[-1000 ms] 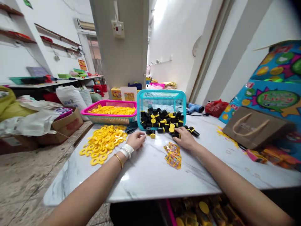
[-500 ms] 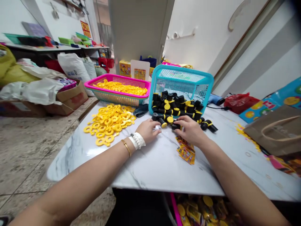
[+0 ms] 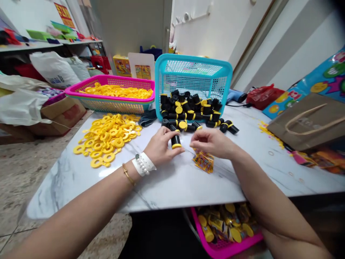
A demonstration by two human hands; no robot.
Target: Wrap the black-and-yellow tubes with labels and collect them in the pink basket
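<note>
The left hand (image 3: 161, 145) was closed around a tube (image 3: 175, 141), black with a yellow end, holding it upright just off the tabletop (image 3: 188, 183). The right hand (image 3: 212, 143) hung close beside it, apart from the tube, its fingertips drawn into a pinch. I could not tell whether anything small sat between them. Right under that hand lay a few bright packets (image 3: 204, 161).

Behind the hands, more such tubes spilled in a pile (image 3: 191, 108) out of a blue basket (image 3: 192, 61) tipped on its side. To the left lay a heap of yellow rings (image 3: 107, 135), with more in a pink basket (image 3: 107, 79) behind it. A brown bag (image 3: 307, 122) lay far to the right.

As I read it, one tube had been singled out from the pile and was being presented to the other hand, so the step was the meeting of the two. What came next would call for the left hand to keep the tube steady and its yellow end clear, while the right closed the small gap without knocking the packets beneath.
</note>
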